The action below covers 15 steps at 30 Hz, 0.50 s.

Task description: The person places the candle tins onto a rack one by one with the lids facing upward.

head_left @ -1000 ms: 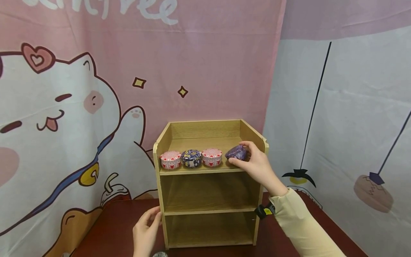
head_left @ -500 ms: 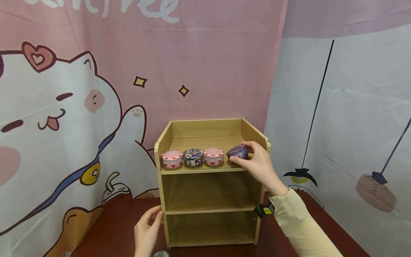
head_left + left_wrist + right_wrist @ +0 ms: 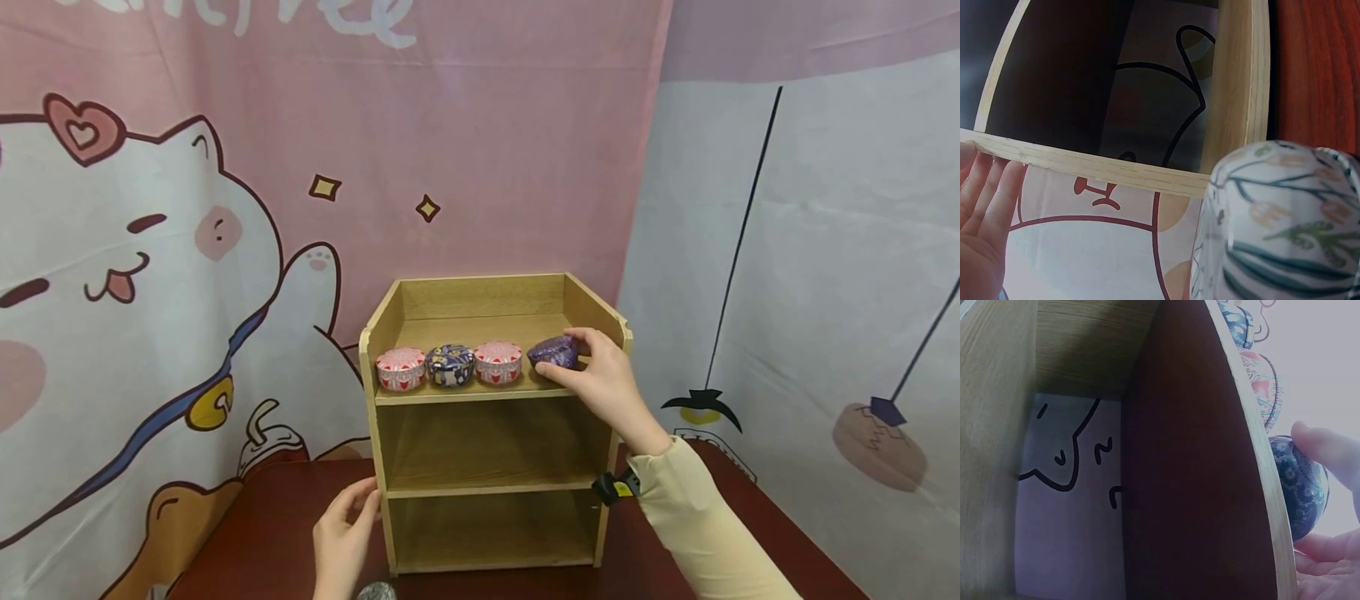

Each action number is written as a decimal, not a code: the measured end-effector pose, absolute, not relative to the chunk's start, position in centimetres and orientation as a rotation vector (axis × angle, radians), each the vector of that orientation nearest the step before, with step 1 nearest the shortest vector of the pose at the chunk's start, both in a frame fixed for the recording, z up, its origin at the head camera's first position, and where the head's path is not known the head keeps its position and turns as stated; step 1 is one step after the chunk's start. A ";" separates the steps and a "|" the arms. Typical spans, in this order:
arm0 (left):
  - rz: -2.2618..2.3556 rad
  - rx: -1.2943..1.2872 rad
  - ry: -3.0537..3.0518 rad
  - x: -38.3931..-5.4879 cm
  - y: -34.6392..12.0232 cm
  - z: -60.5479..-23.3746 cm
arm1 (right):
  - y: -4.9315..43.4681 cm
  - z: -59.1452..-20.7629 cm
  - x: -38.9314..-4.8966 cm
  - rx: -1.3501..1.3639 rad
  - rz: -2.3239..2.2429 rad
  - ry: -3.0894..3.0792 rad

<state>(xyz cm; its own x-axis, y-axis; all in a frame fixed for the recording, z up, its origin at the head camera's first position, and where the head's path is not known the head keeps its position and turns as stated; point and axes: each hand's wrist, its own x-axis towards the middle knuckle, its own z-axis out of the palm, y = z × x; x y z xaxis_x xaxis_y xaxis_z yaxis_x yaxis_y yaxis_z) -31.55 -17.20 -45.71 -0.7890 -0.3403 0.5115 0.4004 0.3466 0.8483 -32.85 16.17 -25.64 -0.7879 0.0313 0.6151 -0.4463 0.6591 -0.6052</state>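
Note:
My right hand (image 3: 603, 379) pinches a purple patterned round tin (image 3: 553, 352) between thumb and fingers, at the right end of the top shelf. In the right wrist view this tin (image 3: 1300, 487) touches or nearly touches the shelf's front edge. To its left stand a pink-and-red tin (image 3: 498, 362), a dark blue-and-yellow tin (image 3: 450, 366) and another pink-and-red tin (image 3: 401, 369), in a row. My left hand (image 3: 343, 533) rests its fingers against the left side of the wooden shelf unit (image 3: 491, 492); in the left wrist view its fingers (image 3: 991, 194) look straight.
A floral-patterned tin (image 3: 1285, 219) looms close in the left wrist view; part of a tin (image 3: 377, 591) shows at the head view's bottom edge. The unit stands on a dark red table (image 3: 262, 517). A printed cloth backdrop (image 3: 517, 167) hangs behind.
The purple tin has gone from tilted to nearly level in my right hand, at about the same spot. My left hand has stayed at the unit's side. The head view has shifted slightly.

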 end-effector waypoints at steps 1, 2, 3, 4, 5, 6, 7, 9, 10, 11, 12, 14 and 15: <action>-1.501 -0.050 -1.980 -31.5 -17.2 -45.8 | 16.2 -25.7 -32.9 0.319 1.042 -2.282; -1.502 -0.048 -1.981 -31.5 -17.2 -45.8 | 16.2 -25.7 -32.9 0.317 1.039 -2.285; -1.498 -0.049 -1.985 -31.5 -17.2 -45.8 | 16.2 -25.7 -32.9 0.314 1.037 -2.290; -1.495 -0.051 -1.986 -31.5 -17.2 -45.8 | 16.2 -25.7 -32.9 0.310 1.034 -2.295; -1.494 -0.052 -1.984 -31.5 -17.2 -45.9 | 16.2 -25.7 -32.9 0.309 1.031 -2.299; -1.491 -0.053 -1.984 -31.5 -17.2 -45.9 | 16.2 -25.7 -32.9 0.306 1.025 -2.305; -1.492 -0.054 -1.981 -31.5 -17.2 -45.9 | 16.2 -25.7 -32.9 0.301 1.017 -2.312; -1.488 -0.058 -1.975 -31.5 -17.2 -45.8 | 16.2 -25.6 -32.8 0.292 1.004 -2.323; -1.483 -0.061 -1.973 -31.5 -17.2 -45.8 | 16.2 -25.6 -32.9 0.288 0.999 -2.328; -1.477 -0.064 -1.972 -31.5 -17.2 -45.8 | 16.2 -25.6 -32.9 0.284 0.997 -2.331; -1.471 -0.066 -1.972 -31.5 -17.2 -45.8 | 16.2 -25.6 -32.9 0.279 0.993 -2.334; -1.468 -0.071 -1.970 -31.5 -17.3 -45.8 | 16.1 -25.6 -32.9 0.273 0.989 -2.336; -1.473 -0.069 -1.970 -31.5 -17.3 -45.8 | 16.1 -25.6 -32.9 0.271 0.982 -2.340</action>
